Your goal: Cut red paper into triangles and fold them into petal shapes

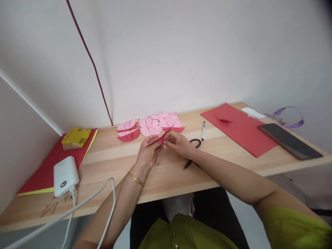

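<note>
My left hand and my right hand meet above the middle of the wooden desk. Both pinch a small folded red paper piece between their fingertips. A gold bangle sits on my left wrist. Behind the hands, by the wall, lies a pile of folded pink and red paper shapes. Black scissors lie on the desk under my right wrist, partly hidden by it.
A black marker lies right of the pile. A red paper sheet, a dark phone and a purple ribbon are at the right. At the left are a red-and-yellow sheet stack, a yellow packet and a white power bank with cables.
</note>
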### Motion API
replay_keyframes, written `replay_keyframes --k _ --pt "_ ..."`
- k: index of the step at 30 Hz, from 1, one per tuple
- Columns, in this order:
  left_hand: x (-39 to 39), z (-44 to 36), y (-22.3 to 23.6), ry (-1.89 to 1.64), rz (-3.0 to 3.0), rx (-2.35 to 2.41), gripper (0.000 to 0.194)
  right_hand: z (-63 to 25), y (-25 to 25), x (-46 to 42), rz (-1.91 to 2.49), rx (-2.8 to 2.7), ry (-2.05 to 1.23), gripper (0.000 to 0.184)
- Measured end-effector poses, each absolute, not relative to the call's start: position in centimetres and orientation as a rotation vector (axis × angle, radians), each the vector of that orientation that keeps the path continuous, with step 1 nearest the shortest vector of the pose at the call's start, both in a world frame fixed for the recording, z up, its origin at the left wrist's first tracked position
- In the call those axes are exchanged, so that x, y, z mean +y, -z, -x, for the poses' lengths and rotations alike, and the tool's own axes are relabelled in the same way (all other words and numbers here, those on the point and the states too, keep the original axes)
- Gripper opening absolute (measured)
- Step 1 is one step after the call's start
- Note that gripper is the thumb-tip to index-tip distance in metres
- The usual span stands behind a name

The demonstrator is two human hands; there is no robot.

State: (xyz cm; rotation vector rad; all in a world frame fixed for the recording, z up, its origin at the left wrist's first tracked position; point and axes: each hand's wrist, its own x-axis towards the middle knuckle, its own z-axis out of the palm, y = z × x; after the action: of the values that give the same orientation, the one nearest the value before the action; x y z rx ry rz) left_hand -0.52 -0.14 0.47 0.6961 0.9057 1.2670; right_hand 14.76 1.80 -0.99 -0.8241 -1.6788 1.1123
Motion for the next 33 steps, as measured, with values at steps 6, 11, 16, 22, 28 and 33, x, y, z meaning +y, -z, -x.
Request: replay_keyframes --k 6,11,16,22,28,33 --pt "-0.3 0.4 -0.4 -1.26 -0.746 0.88 0.04 -14.9 1.3 2.1 0.832 -1.657 -1.126 0.016" --pt "-0.3 0.2 -0.6 -1.259 -0.769 0.934 0.039 -14.9 1.1 2.0 0.818 -1.665 -1.151 0.017" --pt "-0.2 0.0 -0.6 -1.264 -0.77 0.953 0.032 -14.7 1.4 1.9 0.811 -1.694 -1.111 0.016" --pt "-0.1 0.1 -0.7 -1.255 -0.769 0.952 0.022 -14.8 0.7 1.6 0.796 -1.773 -1.114 0.006" --pt "0.2 0.8 -0.8 -1.113 -0.604 1.012 0.011 -15.3 0.2 1.2 0.782 -2.043 -0.702 0.012" --pt "0.2 1.1 -0.9 -1.031 -0.553 0.989 0.015 -15.5 -0.1 1.2 0.776 -2.214 -0.225 0.014"
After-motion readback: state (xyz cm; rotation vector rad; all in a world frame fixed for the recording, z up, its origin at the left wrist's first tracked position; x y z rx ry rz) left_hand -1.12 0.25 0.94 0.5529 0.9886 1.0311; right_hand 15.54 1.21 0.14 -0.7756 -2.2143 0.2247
